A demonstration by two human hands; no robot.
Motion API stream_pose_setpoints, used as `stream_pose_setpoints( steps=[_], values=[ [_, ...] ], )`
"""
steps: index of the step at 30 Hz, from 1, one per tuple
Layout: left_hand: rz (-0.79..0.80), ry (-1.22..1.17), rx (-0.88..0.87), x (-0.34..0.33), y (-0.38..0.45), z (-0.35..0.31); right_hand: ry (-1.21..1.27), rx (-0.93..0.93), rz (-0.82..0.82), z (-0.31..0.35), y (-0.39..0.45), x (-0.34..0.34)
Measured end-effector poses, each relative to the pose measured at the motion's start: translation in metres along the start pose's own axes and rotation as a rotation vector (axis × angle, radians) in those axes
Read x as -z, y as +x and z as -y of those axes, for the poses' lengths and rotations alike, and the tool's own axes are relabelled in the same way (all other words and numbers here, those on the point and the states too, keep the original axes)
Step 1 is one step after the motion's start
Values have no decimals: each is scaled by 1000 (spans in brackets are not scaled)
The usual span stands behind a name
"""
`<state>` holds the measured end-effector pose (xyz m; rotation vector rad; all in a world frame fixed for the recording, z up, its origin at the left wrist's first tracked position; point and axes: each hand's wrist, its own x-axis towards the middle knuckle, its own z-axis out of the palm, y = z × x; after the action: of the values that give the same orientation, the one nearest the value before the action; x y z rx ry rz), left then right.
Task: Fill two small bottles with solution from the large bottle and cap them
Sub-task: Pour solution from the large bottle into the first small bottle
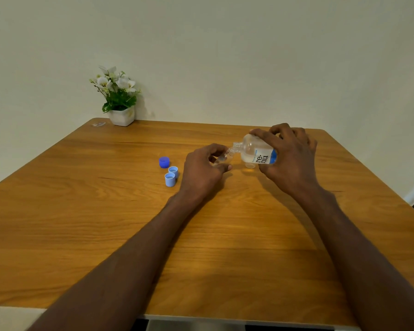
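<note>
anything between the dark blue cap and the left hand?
Head view: two light blue caps sit upturned on the table, between the dark blue cap and the left hand. Nothing else in that stretch.

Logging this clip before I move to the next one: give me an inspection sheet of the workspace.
Surface: wooden table, bare in front.
Job's things: large bottle tilted, neck at the mouth of a small bottle; a second clear small bottle seems to stand under it. Dark blue cap and two light blue caps lie off, left of the hands.
Clutter: small clear item at the far left corner, unclear.
Hands: left hand fingers hold the small bottle; right hand grips the large bottle.
Cables: nothing seen.
Surroundings: potted flowers, plain wall.
</note>
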<state>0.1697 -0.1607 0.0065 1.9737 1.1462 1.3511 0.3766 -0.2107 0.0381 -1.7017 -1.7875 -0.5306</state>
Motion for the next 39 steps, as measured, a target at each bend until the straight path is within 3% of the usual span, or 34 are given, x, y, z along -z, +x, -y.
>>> stream_pose_setpoints(
  steps=[39],
  values=[
    [24,10,26,1,-1,-2,-1,2,-1,-1,0,-2]
  ],
)
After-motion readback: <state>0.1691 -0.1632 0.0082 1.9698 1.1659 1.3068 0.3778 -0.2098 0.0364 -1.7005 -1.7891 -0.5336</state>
